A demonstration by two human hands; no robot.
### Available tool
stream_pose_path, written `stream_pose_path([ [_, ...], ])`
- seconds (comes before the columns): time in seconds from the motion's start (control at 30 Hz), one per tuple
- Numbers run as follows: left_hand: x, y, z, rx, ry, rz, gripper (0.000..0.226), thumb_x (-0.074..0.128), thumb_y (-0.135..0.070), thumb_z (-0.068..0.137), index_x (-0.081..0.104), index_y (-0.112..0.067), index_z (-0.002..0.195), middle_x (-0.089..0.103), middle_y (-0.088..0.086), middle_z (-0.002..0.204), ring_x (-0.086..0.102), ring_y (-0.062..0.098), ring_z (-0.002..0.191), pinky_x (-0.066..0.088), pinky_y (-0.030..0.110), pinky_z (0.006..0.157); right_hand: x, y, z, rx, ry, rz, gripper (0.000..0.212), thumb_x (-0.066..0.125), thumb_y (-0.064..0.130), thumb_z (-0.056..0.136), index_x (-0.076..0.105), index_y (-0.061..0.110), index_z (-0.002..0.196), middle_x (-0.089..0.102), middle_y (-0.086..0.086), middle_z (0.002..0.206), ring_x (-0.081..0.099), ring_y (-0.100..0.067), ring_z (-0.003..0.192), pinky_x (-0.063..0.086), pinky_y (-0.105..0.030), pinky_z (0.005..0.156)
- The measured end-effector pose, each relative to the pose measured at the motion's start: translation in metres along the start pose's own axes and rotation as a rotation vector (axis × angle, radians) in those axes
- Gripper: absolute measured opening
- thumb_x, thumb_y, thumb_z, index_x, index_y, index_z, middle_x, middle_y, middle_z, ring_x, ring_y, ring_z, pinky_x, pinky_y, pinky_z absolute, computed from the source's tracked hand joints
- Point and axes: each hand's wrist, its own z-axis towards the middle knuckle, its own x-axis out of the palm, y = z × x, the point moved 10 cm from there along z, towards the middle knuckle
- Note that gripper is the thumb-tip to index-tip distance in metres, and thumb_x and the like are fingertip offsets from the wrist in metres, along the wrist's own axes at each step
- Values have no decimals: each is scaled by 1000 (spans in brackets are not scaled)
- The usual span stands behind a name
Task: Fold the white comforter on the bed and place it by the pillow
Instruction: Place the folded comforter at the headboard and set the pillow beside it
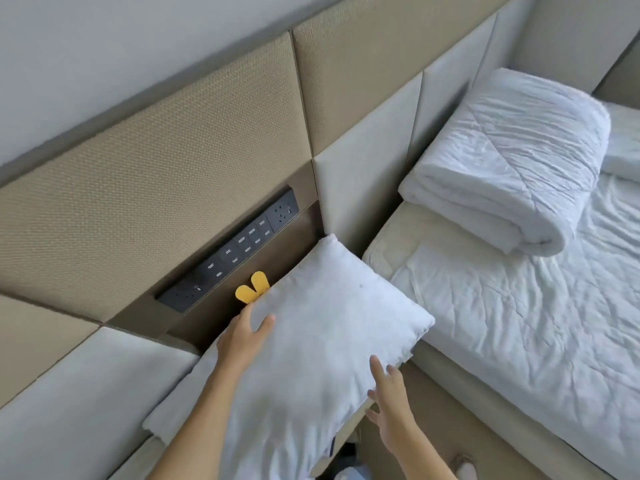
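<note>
– White, quilted in diagonal stitching: the folded fabric comforter (509, 157). Same white on the plump rectangular pillow (311, 341) and the wrinkled bed sheet (536, 323).

– Woven tan upholstered wall panels (156, 174), plain cream padded ones (363, 188) below. Dark grey rectangular switch-and-socket strip (232, 252). Bright yellow rounded tags (252, 287).

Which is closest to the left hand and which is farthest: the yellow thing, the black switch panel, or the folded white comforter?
From the left hand in the head view:
1. Yellow thing, just above the fingertips, peeking out behind the pillow that the hand holds.
2. Black switch panel, on the wall strip above it.
3. Folded white comforter, far to the right on the bed.
</note>
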Motion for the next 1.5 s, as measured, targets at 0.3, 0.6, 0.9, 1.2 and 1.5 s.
stream_pose_path([
  [0.3,38,75,106,-54,250,70,107,41,-87,74,27,-19,156,42,10,156,41,34,142,33,54,114,47,-154,77,163,-83,152,122,69,94,38,42,24,135,52,14,102,53,-9,86,51,-35,68],
  [0.6,54,88,132,-87,211,79,104,59,-85,72,30,-13,140,57,15,130,56,40,117,45,45,89,71,-121,80,-88,-113,226,51,76,51,82,66,18,120,76,-6,113,71,-27,106,51,-55,101],
  [0.9,36,62,89,-146,251,-107,68,66,-75,72,67,-13,100,72,7,93,68,30,85,57,44,77,70,-68,31,-219,-44,296,25,61,11,98,64,3,121,75,-17,110,72,-36,103,53,-58,96],
  [1.2,-1,-35,38,-7,81,-442,39,75,-46,81,70,-11,96,73,17,102,70,35,95,54,39,73,-16,36,-34,-391,8,392,31,64,17,93,66,0,120,74,-20,113,72,-36,104,56,-52,92],
  [1.5,4,-188,-53,105,-43,-619,42,72,-39,91,64,1,97,68,11,85,63,25,77,55,41,72,-153,149,-89,-500,30,420,22,65,8,93,69,-1,113,76,-22,102,74,-38,90,62,-41,65],
])
